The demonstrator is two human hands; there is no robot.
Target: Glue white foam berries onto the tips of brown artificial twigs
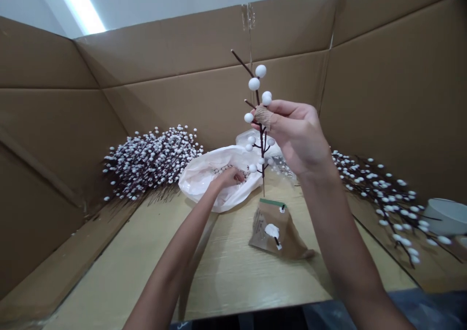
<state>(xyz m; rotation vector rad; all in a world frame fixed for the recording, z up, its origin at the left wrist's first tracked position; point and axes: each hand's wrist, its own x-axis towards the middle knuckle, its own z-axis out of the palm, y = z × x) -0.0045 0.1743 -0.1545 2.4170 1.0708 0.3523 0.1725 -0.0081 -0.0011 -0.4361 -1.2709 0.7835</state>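
Upright in front of me is a dark artificial berry stem (262,147) with white balls along its twigs. My right hand (297,130) is closed on its upper part, pinching it between thumb and fingers; a tan wrap covers the thumb tip. Reaching into a white plastic bag (197,181), my left hand (230,176) has its fingers curled down among small loose berry pieces (221,169). What those fingers hold, if anything, is hidden. Below the stem stands a brown paper packet (266,230) with a green top edge, a white blob and small dark-and-white bits on it.
A dense pile of white-berry stems (156,157) lies at the left. More berry stems (390,198) spread along the right, near a white cup-like container (447,215). Behind the bag is clear plastic packaging (282,167). Tall cardboard walls (175,101) enclose the wooden table (226,276).
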